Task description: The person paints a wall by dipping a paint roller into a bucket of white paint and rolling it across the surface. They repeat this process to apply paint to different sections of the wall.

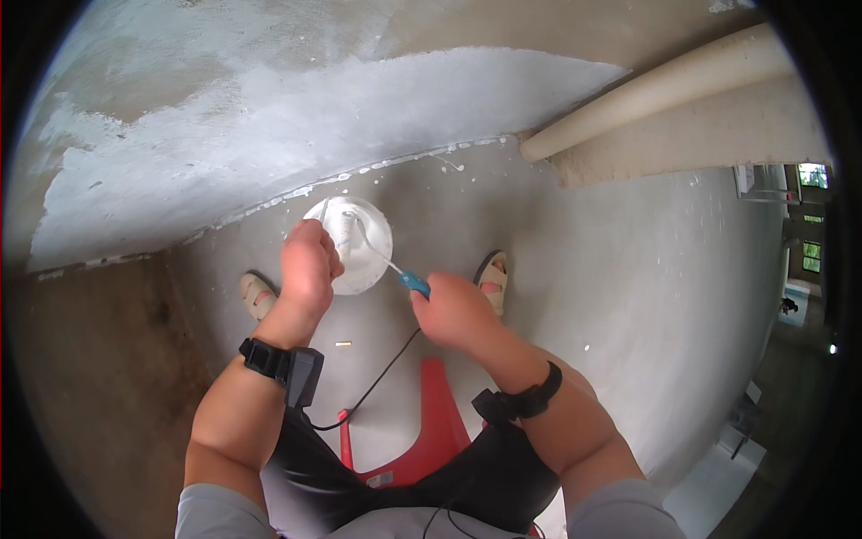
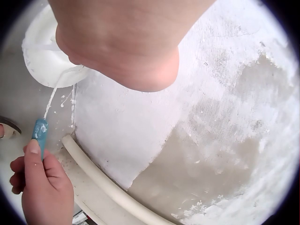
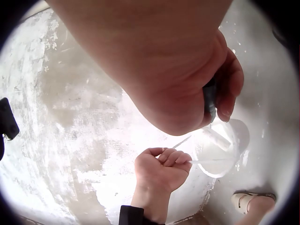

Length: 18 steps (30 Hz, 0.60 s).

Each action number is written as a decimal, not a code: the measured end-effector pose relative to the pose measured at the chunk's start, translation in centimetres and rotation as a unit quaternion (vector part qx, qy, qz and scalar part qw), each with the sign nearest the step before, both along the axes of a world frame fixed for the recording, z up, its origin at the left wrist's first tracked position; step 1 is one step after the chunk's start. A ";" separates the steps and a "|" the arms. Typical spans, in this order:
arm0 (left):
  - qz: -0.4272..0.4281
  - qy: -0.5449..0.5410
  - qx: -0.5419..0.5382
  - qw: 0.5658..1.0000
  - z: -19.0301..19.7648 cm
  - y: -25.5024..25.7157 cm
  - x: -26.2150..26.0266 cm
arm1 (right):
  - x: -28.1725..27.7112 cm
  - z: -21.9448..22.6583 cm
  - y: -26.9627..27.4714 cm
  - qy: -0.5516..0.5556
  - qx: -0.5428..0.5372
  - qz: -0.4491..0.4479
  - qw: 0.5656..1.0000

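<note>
A white bucket [image 1: 366,282] of white paint stands on the floor between the feet, close to the wall. Its thin white carrying handle [image 3: 208,161] runs up into the curled fingers of my left hand [image 1: 307,265], above the bucket's left side. My right hand [image 1: 453,310] grips the blue handle [image 1: 414,284] of a paint roller, thumb along it in the left wrist view. The roller's metal rod slants down into the bucket, and its white-coated sleeve [image 1: 344,235] lies inside. In the left wrist view, the left fingers are hidden behind the wrist.
The wall [image 1: 296,117] ahead is partly coated white, with bare grey-brown patches. A beige pipe [image 1: 664,90] runs along the wall's base at right. Sandaled feet [image 1: 258,295] flank the bucket. A red plastic stool [image 1: 431,440] is under the person. A black cable [image 1: 382,373] hangs between the arms.
</note>
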State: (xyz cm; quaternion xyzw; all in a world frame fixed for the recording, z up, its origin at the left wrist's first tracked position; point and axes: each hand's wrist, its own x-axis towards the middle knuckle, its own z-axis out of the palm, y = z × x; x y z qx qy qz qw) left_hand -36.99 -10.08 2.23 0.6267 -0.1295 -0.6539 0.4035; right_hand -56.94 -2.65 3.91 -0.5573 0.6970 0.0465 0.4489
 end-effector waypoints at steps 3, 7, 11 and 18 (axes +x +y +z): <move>0.035 0.022 -0.010 0.999 -1.0 -0.3 0.7 | 0.0 0.9 -0.1 0.013 -0.031 -0.007 0.999; 0.059 0.020 0.002 0.998 -1.2 -0.7 1.1 | 0.0 1.1 0.2 0.017 -0.058 0.001 0.998; 0.088 0.032 0.010 0.996 -1.0 -1.0 1.7 | 0.0 1.2 0.5 0.019 -0.093 0.001 0.995; 0.089 0.051 0.027 0.994 0.4 -1.0 1.2 | 0.1 0.4 0.4 0.028 -0.132 -0.028 0.991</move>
